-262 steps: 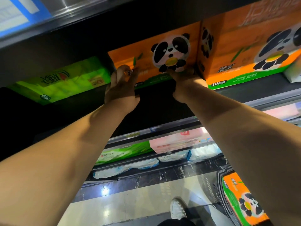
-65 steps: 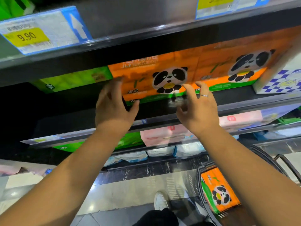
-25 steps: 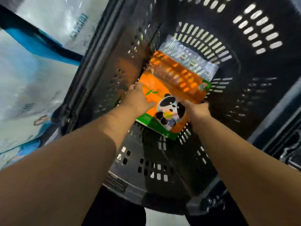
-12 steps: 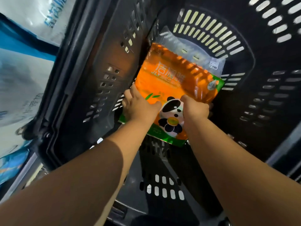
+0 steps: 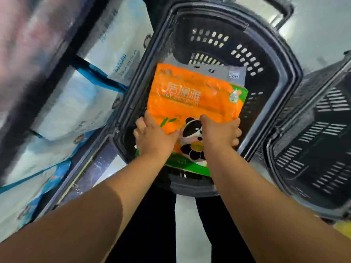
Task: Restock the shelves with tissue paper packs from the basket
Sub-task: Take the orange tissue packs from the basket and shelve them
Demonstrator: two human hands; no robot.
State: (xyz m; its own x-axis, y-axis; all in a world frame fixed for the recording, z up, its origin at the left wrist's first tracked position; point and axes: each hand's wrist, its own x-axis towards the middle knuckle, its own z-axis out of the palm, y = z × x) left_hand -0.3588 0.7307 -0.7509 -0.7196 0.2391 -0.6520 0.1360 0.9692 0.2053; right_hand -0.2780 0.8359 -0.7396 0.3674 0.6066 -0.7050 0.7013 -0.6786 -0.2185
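Head view: hands [image 5: 155,137] [image 5: 220,131] grip tissue pack's [image 5: 193,95] near end

Spare black slotted basket [image 5: 311,149] at right. Far left of it: white-and-blue wrapped packs [image 5: 76,103], stacked, print blurred. Lower left of it: dark trousers [image 5: 148,224], pale glossy floor [image 5: 190,224] between legs. Just below it: yellow scrap [image 5: 344,228], unidentifiable.

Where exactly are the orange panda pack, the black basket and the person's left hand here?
orange panda pack [image 5: 193,103]: head view, on its orange front, under the white lettering.
black basket [image 5: 209,46]: head view, on its perforated far wall.
left hand [image 5: 154,138]: head view, on the back of the hand.
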